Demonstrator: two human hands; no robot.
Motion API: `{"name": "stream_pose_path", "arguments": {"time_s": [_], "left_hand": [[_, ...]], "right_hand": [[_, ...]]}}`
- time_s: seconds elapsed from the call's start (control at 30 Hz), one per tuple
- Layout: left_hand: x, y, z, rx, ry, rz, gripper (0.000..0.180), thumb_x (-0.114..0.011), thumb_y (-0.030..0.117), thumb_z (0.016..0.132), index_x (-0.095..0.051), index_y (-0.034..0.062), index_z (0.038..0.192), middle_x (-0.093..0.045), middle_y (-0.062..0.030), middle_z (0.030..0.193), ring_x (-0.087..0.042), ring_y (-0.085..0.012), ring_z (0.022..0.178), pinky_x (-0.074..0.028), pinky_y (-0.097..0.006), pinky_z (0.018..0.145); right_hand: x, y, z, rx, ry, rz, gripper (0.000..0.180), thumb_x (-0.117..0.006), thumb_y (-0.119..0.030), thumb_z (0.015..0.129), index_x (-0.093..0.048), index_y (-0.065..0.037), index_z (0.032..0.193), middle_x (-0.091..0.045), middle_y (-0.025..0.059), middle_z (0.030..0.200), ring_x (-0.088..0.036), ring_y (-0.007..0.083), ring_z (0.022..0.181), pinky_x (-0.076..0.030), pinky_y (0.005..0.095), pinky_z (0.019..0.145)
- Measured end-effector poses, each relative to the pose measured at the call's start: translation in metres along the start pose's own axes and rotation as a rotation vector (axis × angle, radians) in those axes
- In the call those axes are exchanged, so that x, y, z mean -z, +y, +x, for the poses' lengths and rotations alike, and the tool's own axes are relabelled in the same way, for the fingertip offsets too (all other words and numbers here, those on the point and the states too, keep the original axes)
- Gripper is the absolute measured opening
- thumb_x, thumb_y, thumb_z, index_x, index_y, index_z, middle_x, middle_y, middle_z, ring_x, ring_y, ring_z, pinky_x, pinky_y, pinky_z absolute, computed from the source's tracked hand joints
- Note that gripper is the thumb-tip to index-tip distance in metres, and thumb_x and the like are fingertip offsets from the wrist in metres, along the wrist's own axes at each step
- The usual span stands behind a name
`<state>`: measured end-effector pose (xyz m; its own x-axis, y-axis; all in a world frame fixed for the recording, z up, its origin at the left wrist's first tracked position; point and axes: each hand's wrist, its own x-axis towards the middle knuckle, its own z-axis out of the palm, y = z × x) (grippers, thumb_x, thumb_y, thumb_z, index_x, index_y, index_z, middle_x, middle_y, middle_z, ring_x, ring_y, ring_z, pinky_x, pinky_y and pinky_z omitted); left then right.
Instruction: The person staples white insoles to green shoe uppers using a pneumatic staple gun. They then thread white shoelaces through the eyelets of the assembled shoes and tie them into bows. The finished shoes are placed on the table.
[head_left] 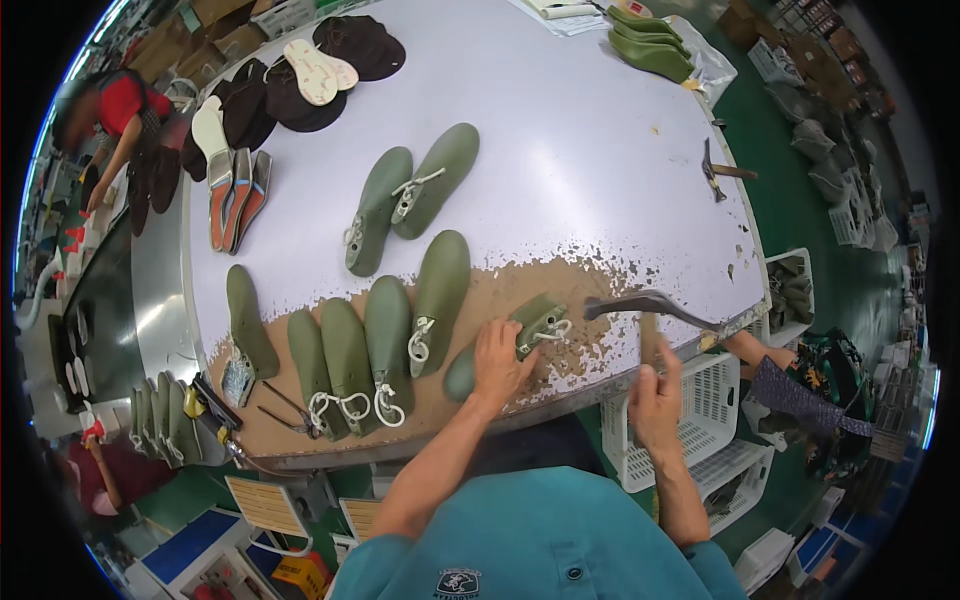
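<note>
My left hand (499, 362) presses down on an olive green shoe last (530, 330) with a white cord, lying near the worn front edge of the white worktable (580, 160). My right hand (655, 395) grips the wooden handle of a hammer (650, 304), whose dark metal head hangs just right of that last. Left of my hand, several more green lasts (390, 335) with white cords lie side by side. Two others (410, 195) rest further back on the table.
Pincers (285, 410) lie at the front left edge. Orange-soled pieces (238, 195), dark uppers (300, 90) and pale insoles sit at the back left. A second hammer (718, 172) lies at the right edge. White plastic crates (700, 405) stand below. A person in red stands far left.
</note>
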<state>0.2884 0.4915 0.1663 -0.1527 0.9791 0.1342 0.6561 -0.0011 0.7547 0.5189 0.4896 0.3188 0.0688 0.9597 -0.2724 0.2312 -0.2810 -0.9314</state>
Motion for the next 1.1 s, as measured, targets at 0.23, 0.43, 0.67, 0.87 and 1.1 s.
{"name": "stream_pose_path", "arguments": {"time_s": [0.23, 0.43, 0.67, 0.87, 1.1], "left_hand": [[0.004, 0.001, 0.001, -0.006, 0.002, 0.008, 0.053, -0.088, 0.016, 0.074, -0.059, 0.0036, 0.117, -0.06, -0.0186, 0.119, -0.06, -0.0407, 0.108, -0.05, -0.05, 0.091], [0.0, -0.003, -0.002, -0.027, -0.007, 0.009, 0.056, -0.09, 0.017, 0.072, -0.059, 0.0039, 0.116, -0.059, -0.0186, 0.123, -0.059, -0.0397, 0.11, -0.049, -0.05, 0.094], [0.003, 0.0, 0.0, -0.008, -0.028, 0.02, 0.059, -0.091, 0.017, 0.069, -0.059, 0.0041, 0.116, -0.06, -0.0175, 0.123, -0.059, -0.0381, 0.114, -0.049, -0.049, 0.096], [0.011, -0.008, -0.014, 0.033, -0.007, 0.111, 0.073, -0.091, 0.023, 0.071, -0.055, 0.0046, 0.131, -0.057, -0.0175, 0.138, -0.054, -0.0369, 0.128, -0.044, -0.05, 0.107], [0.051, -0.041, -0.065, 0.1, -0.173, 0.14, 0.098, -0.09, 0.026, 0.072, -0.039, 0.0063, 0.154, -0.045, -0.0149, 0.156, -0.039, -0.0385, 0.147, -0.033, -0.054, 0.12]], "right_hand": [[0.003, -0.027, 0.022, -0.045, -0.075, -0.11, 0.047, -0.053, -0.017, 0.11, -0.044, -0.01, 0.155, -0.058, 0.0002, 0.072, -0.051, 0.0072, 0.06, -0.044, 0.0262, 0.055], [-0.019, 0.004, 0.019, 0.303, -0.26, -0.502, 0.05, -0.056, -0.015, 0.108, -0.042, -0.011, 0.157, -0.067, 0.0081, 0.084, -0.065, 0.016, 0.075, -0.053, 0.0314, 0.068], [-0.021, -0.005, 0.015, -0.069, -0.046, -0.095, 0.05, -0.055, -0.011, 0.107, -0.044, -0.013, 0.156, -0.055, -0.0007, 0.078, -0.043, 0.0042, 0.063, -0.038, 0.0235, 0.056], [-0.008, 0.033, 0.034, 0.339, -0.084, -0.631, 0.049, -0.067, -0.005, 0.099, -0.056, -0.009, 0.147, -0.072, 0.0256, 0.121, -0.073, 0.0406, 0.106, -0.058, 0.0427, 0.089], [0.014, 0.065, 0.076, 0.098, -0.075, -0.863, 0.051, -0.063, -0.004, 0.101, -0.053, -0.009, 0.151, -0.055, 0.0274, 0.149, -0.062, 0.0367, 0.131, -0.05, 0.0368, 0.101]]}}
